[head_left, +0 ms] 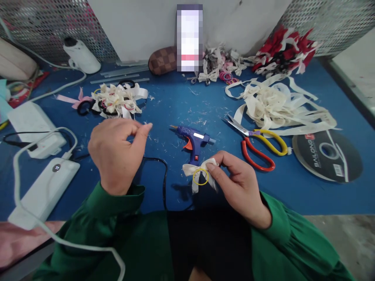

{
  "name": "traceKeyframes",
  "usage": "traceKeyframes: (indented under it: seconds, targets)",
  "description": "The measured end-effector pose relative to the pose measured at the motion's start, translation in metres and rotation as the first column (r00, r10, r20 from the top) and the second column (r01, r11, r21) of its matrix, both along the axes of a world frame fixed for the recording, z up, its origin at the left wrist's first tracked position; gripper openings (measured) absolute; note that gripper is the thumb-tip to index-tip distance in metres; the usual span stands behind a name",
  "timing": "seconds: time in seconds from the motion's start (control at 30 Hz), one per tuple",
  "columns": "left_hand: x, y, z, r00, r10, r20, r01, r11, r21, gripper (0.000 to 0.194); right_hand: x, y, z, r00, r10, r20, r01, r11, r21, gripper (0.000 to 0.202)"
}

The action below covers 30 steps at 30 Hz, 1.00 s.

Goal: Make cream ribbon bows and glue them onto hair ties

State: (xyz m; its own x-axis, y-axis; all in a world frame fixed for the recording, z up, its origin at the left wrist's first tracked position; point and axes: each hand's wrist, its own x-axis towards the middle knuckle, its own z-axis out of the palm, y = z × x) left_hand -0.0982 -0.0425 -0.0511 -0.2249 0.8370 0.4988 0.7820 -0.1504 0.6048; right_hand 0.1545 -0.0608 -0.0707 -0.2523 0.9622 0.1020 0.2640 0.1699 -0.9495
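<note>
Between its thumb and index finger, my right hand pinches a cream ribbon bow with two tails. A thin yellow hair elastic hangs at the middle of the bow. My left hand is raised over the table to the left, its thumb and index fingertips pressed together; I cannot make out anything between them. Just beyond the bow lies a blue glue gun with an orange trigger, its nozzle pointing left. Behind my left hand sits a pile of finished cream bows with hair elastics.
Scissors with red and yellow handles lie right, before loose cream ribbon and a black ribbon spool. A phone stands at the back. White power bank and cables are left. Red and white bows are back right.
</note>
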Motion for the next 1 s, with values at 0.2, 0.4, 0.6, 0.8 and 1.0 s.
traceKeyframes:
  seconds: [0.2,0.4,0.6,0.8,1.0]
  targets:
    - [0.026,-0.008,0.006,0.982,-0.188,0.01,0.189,0.98,-0.069,0.013,-0.001,0.001,-0.001,1.0,-0.017,-0.017,0.016,1.0,-0.015,0.017]
    - [0.049,-0.018,-0.003,0.831,-0.534,0.156,0.556,0.787,-0.267,0.025,-0.002,0.002,0.0,0.999,0.032,0.018,-0.032,0.999,0.0,0.017]
    - [0.055,-0.02,-0.005,0.8,-0.558,0.22,0.6,0.731,-0.325,0.014,-0.004,0.001,0.001,0.996,0.084,0.031,-0.085,0.996,0.026,0.018]
    - [0.057,-0.022,-0.006,0.777,-0.545,0.314,0.629,0.691,-0.355,0.014,-0.004,0.0,0.0,0.993,0.112,0.02,-0.113,0.993,0.039,0.017]
    - [0.058,-0.025,-0.008,0.78,-0.529,0.336,0.623,0.708,-0.332,0.017,-0.005,0.0,-0.001,0.992,0.125,0.021,-0.126,0.991,0.043,0.017]
